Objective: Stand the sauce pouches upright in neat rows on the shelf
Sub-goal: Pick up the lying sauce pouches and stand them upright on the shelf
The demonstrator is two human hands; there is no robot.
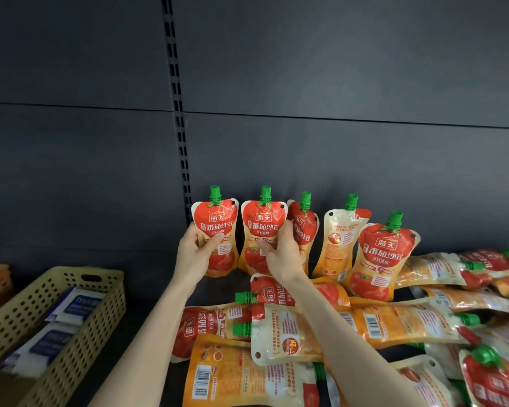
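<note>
Toppled ketchup pouches [232, 374] lie nearest; I note left hand [193, 254] gripping leftmost upright pouch [218, 212], right hand [284, 254] gripping second upright pouch [262, 218].

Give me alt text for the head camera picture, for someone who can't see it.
The left hand grips the leftmost pouch and the right hand grips the second pouch, two of five sauce pouches standing on a dark shelf. A heap of pouches lies flat to their right and in front; a yellow basket sits at the left.
</note>
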